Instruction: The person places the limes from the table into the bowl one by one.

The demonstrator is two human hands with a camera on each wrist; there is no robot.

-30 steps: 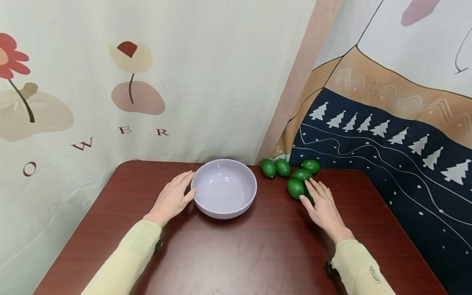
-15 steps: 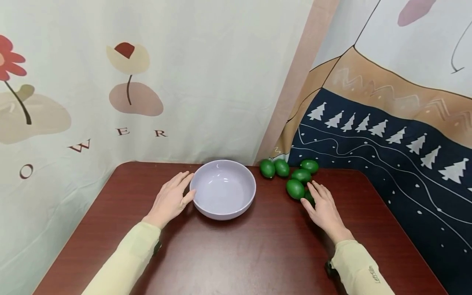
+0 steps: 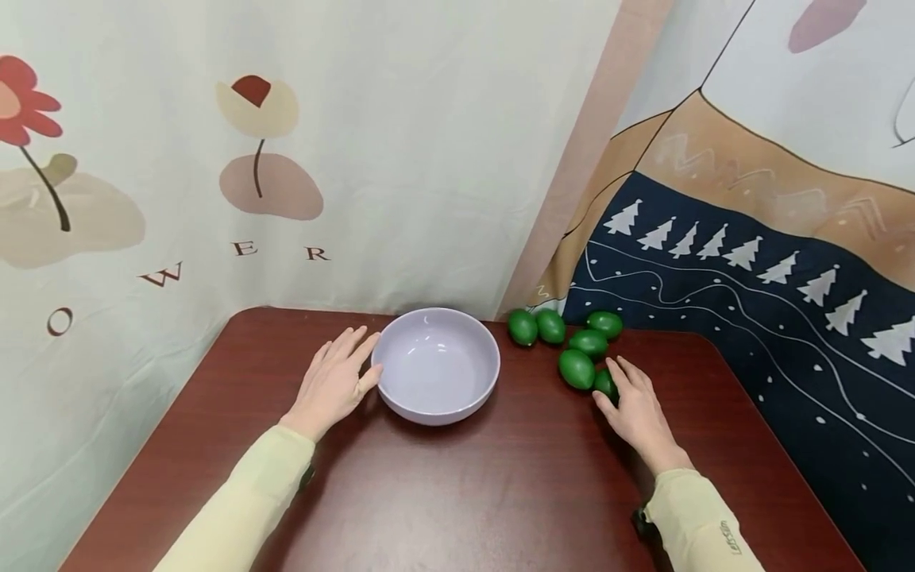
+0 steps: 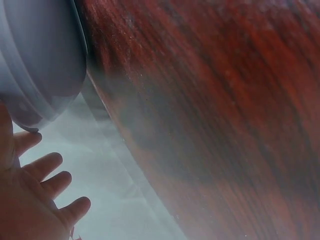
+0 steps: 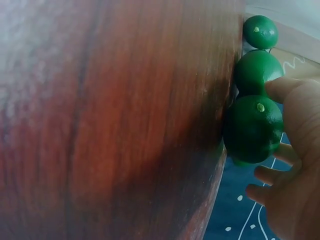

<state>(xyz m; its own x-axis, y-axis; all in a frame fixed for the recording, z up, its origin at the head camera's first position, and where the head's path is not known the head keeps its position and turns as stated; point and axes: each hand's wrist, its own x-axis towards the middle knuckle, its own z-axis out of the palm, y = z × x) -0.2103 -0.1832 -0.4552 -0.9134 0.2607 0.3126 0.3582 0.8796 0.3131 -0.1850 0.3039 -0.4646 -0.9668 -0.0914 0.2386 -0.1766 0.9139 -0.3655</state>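
Observation:
A pale lilac bowl (image 3: 438, 365) stands on the table's far half. At its left rim is my left hand (image 3: 332, 385), fingers straight and spread, thumb tip against the rim. The left wrist view shows the spread fingers beside the bowl's (image 4: 40, 55) lower side. Several green limes (image 3: 577, 369) lie to the bowl's right. My right hand (image 3: 638, 413) is at the nearest lime (image 3: 604, 383), partly hiding it, with thumb and fingers apart on either side. In the right wrist view this lime (image 5: 252, 130) sits between thumb and fingers, which are only lightly bent.
The reddish-brown wooden table (image 3: 443, 492) ends at a pale curtain (image 3: 429, 159) printed with flowers. On the right hangs a dark blue cloth (image 3: 715, 294) with white trees. Two limes (image 3: 536, 326) lie against the back edge, right of the bowl.
My right hand has drawn slightly right and back toward me, uncovering more of the nearest limes. The left hand stays at the bowl's rim, its fingers spread a little wider.

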